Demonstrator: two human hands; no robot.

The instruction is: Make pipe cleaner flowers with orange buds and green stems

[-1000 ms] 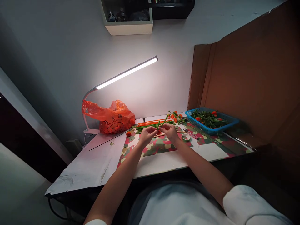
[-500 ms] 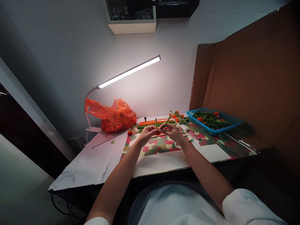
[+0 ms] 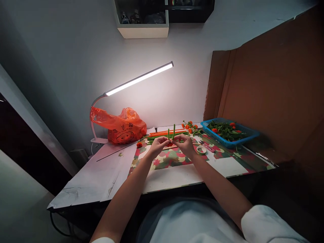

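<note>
Over the middle of the table, my left hand (image 3: pixel 159 145) and my right hand (image 3: pixel 184 144) meet fingertip to fingertip. Both pinch a green pipe cleaner (image 3: pixel 173 131), whose two ends stand upright between them. A small orange-red piece (image 3: pixel 170 145) shows just under the fingertips; how it joins the green one is hidden. Behind the hands lie several green pipe cleaners (image 3: pixel 152 138) and orange pipe cleaners (image 3: pixel 164 132). To the right of my right hand are a roll of tape (image 3: pixel 201 150) and pink-handled scissors (image 3: pixel 209 147).
An orange pompom-like flower (image 3: pixel 139 144) and a thin dark stick (image 3: pixel 113 153) lie left. An orange plastic bag (image 3: pixel 126 128) stands by the lit lamp (image 3: pixel 139 79). A blue basket (image 3: pixel 229 145) of greenery, orange flowers (image 3: pixel 188 126) and a cardboard sheet (image 3: pixel 265 91) are right.
The right end of the green pipe cleaner has gone from leaning right to nearly upright, beside the left end. My right hand has turned slightly; my left hand keeps its pinch.
</note>
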